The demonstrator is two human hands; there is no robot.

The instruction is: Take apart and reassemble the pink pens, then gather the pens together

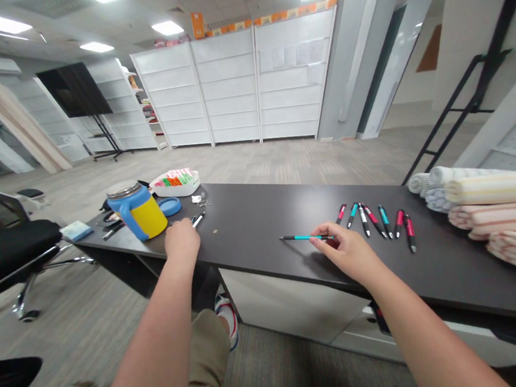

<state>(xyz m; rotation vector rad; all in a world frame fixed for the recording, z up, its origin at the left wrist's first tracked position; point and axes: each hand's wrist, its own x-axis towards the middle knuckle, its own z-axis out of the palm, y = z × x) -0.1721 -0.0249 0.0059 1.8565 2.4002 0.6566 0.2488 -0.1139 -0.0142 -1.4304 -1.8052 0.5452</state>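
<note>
My right hand (346, 249) pinches a teal and black pen (301, 237) between thumb and fingers, its tip pointing left just above the dark table. To the right of that hand lies a loose row of pens (371, 220) in pink, teal and silver. My left hand (182, 241) rests at the table's front edge, its fingers curled and mostly hidden. A silver and black pen (199, 219) sticks out at its fingertips, and the dark end of another pen shows beside it. Left of this hand stands a yellow and blue mug (146, 212).
Rolled striped cloths (498, 202) are stacked at the table's right end. A white basket (189, 188) of colourful packets stands behind the mug, near a blue lid (169, 206). A blue-white pad (77, 230) lies far left, by a black chair (13, 239).
</note>
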